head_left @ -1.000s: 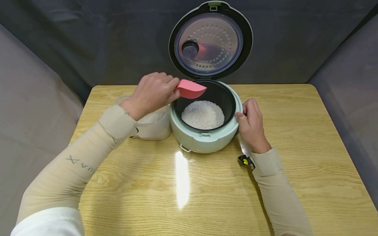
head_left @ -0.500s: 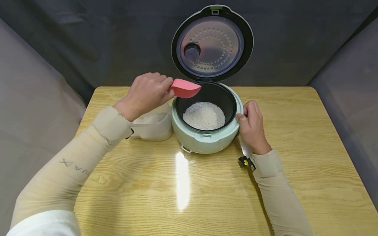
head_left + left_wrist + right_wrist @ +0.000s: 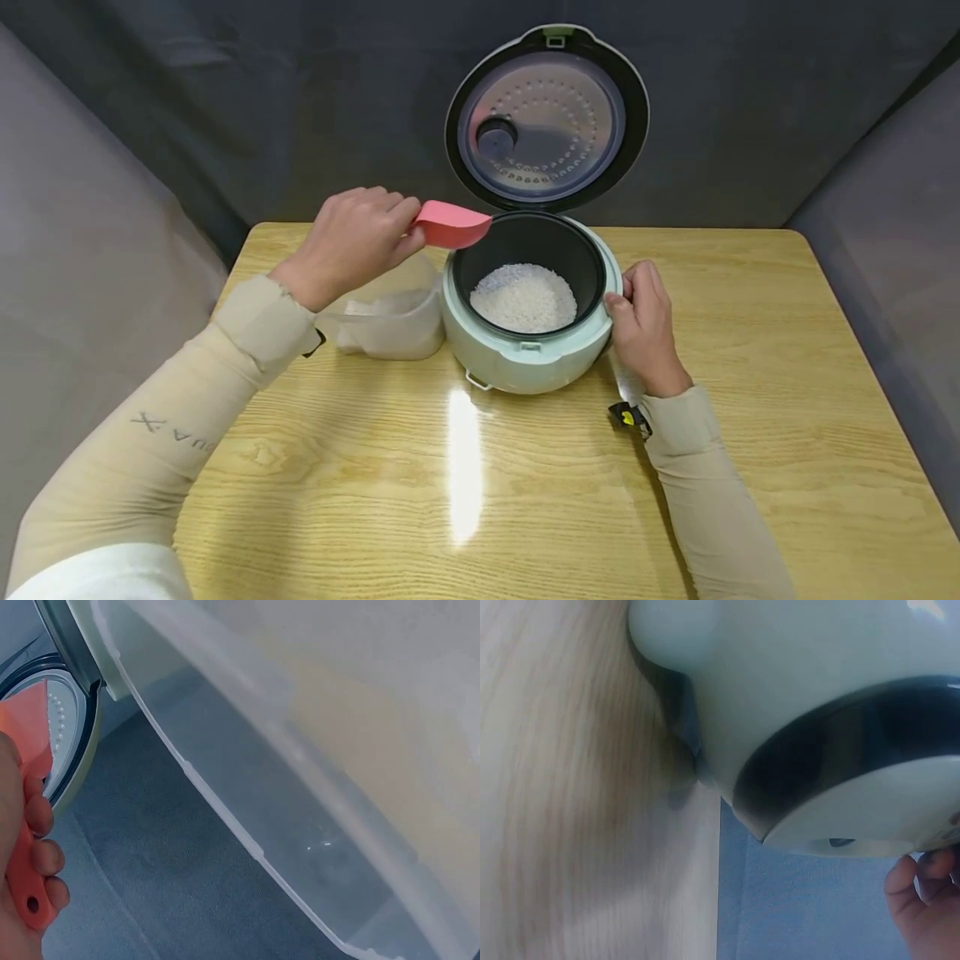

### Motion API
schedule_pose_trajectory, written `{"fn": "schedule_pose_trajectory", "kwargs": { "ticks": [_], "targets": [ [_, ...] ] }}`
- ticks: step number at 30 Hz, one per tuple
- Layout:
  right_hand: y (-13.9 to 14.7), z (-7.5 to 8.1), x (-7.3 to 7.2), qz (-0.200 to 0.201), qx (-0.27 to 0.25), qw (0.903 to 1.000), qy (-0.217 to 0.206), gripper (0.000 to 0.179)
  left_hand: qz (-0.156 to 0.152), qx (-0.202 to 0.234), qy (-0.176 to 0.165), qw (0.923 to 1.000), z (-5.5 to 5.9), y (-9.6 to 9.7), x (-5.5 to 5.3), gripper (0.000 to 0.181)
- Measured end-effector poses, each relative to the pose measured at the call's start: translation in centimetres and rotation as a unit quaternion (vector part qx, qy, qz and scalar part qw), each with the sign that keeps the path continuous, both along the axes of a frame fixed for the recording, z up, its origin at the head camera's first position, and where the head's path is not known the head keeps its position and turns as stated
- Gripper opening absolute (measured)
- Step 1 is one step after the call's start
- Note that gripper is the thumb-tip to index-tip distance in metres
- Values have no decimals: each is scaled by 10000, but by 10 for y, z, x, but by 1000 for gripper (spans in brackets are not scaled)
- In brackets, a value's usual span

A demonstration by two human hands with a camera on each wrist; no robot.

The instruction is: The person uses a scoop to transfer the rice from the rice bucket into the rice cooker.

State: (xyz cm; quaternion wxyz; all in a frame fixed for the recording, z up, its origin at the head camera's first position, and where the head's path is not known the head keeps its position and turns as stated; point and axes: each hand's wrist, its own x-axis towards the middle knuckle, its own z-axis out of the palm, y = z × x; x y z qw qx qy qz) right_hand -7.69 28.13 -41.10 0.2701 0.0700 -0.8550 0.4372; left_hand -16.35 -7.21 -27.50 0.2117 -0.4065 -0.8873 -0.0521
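Note:
My left hand [image 3: 360,242] grips a pink scoop [image 3: 453,225] by its handle, above the left rim of a mint-green rice cooker [image 3: 517,367]. In the left wrist view the fingers curl round the scoop's handle [image 3: 28,889], with its hole showing at the end. White rice [image 3: 525,298] lies heaped in the cooker's dark inner pot [image 3: 573,250]. My right hand [image 3: 643,325] holds the cooker's right side, thumb on the rim; its fingers [image 3: 904,885] show at the cooker's edge in the right wrist view. The cooker's lid [image 3: 547,125] stands raised.
A translucent plastic container [image 3: 397,329] with some white contents stands against the cooker's left side, partly under my left wrist. The wooden table [image 3: 465,467] ends at a dark curtain [image 3: 337,108] behind. Grey cloth panels [image 3: 90,250] flank both sides.
My left hand has drawn the pink scoop leftward, from over the pot toward the plastic container. The right hand keeps its hold on the cooker. The whole view has shifted slightly.

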Motion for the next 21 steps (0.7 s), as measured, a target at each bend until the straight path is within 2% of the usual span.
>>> {"fn": "schedule_pose_trajectory", "kwargs": {
  "ticks": [10, 16, 21],
  "targets": [
    [-1, 1, 2, -11, -49, 10000, -31, 14, 15, 137, 359, 9993, -4, -16, -2, 17],
    [0, 1, 1, -25, -48, 10000, -78, 14, 129, 211, 449, 9987, -6, -34, -2, 19],
    [0, 1, 1, -27, -51, 9999, -87, 14, 260, 75, 401, 9988, -8, -48, -2, 20]
  ]
}}
